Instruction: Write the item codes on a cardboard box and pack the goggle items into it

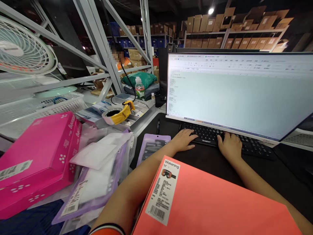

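My left hand (184,140) rests on the left end of a black keyboard (207,132), fingers stretched over the keys and thumb apart. Farther right, my right hand (230,147) lies on the same keyboard, its fingers over the keys and the thumb toward the middle. Neither hand holds anything. Behind the keyboard stands a wide monitor (234,93) with lines of text on a white page. An orange-red box (220,202) with a goggles label lies between my forearms, close to me, and hides part of them.
Left of my arm are a pink box (36,143), purple-edged plastic pouches (97,192) and a yellow tape dispenser (119,116). A bottle (140,88) stands behind a grey tray. A fan (23,47) and metal frame rise at left. Another person (119,58) is beyond the frame.
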The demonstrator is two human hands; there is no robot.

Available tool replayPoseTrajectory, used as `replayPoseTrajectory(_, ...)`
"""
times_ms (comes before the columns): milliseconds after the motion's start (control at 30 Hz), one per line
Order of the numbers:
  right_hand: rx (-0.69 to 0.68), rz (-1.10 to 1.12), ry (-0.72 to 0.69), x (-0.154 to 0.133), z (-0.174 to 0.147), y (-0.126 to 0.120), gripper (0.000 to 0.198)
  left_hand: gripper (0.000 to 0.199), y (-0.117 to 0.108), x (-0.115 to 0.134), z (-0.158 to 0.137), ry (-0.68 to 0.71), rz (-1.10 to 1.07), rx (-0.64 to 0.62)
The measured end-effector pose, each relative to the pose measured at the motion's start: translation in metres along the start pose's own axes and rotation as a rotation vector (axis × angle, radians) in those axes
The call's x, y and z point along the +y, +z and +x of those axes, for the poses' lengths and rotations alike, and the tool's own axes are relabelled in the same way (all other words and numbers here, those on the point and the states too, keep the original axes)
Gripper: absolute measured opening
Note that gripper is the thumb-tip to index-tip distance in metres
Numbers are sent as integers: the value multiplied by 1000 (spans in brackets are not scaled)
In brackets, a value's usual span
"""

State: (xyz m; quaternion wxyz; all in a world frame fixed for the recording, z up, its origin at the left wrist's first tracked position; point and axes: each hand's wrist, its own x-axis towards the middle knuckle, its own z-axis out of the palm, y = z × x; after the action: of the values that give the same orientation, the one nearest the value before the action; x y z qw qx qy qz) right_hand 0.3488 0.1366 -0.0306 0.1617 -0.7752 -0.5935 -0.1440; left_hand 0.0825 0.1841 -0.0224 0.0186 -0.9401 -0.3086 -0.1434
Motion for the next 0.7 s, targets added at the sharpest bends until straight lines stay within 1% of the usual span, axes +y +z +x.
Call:
replayPoseTrajectory(133,-1,3,4,0,0,0,57,57,-1,1,0,1,6,6)
replayPoseTrajectory(367,-10,7,7,-1,0,-3,55,58,-3,2,0,-13,-3,-21)
replayPoseTrajectory(600,-12,5,14,-1,0,-2,57,57,-3,3,0,-6,8,-4)
replayPoseTrajectory(700,-24,3,17,-1,1,-3,58,57,-5,4,0,-19,6,-16)
